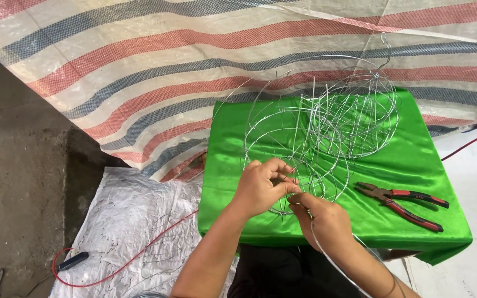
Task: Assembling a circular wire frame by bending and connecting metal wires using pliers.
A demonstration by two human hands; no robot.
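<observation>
A tangle of thin silver wire frames [310, 132], made of rings and straight struts, lies on a bright green satin cloth [415, 160]. My left hand [260, 186] pinches a wire at the near edge of the frame. My right hand [327, 221] sits just below it, fingers closed on the same wire joint, and a loose wire strand [332, 262] runs down past my wrist. Both hands meet at the front middle of the cloth.
Red-handled pliers [401, 201] lie on the cloth to the right of my hands. A red, blue and white striped tarp [139, 66] covers the back. White plastic sheet [122, 221] with a red cable [111, 273] and a dark plug [73, 260] lies left on concrete floor.
</observation>
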